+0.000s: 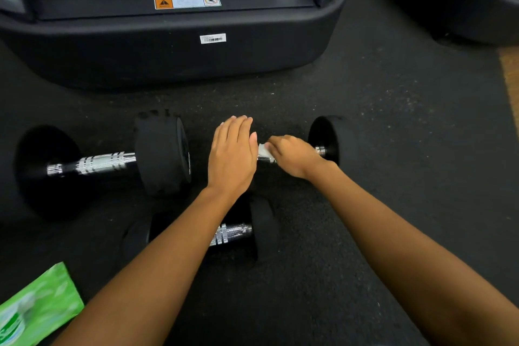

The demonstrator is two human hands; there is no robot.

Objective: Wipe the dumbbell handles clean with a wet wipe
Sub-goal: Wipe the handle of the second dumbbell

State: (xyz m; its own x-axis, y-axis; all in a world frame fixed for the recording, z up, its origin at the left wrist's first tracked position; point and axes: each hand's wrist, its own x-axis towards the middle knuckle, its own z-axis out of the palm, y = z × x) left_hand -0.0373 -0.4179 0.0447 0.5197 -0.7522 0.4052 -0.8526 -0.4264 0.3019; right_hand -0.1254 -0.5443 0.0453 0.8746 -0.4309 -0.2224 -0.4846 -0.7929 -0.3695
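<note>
Head: wet wipe [263,150] under right grip [292,155], on dumbbell handle [266,160]; left grip [231,154] flat.

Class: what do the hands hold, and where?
Right hand pinches the wet wipe against the dumbbell handle; left hand lies flat beside it, holding nothing.

A black treadmill [168,59] is sitting on the dark speckled floor [393,126]. An orange-and-white warning sticker [187,2] and a white barcode label [213,38] are showing on its end. Another dark machine [463,3] is standing at the upper right, near a yellow strip [509,78].
</note>
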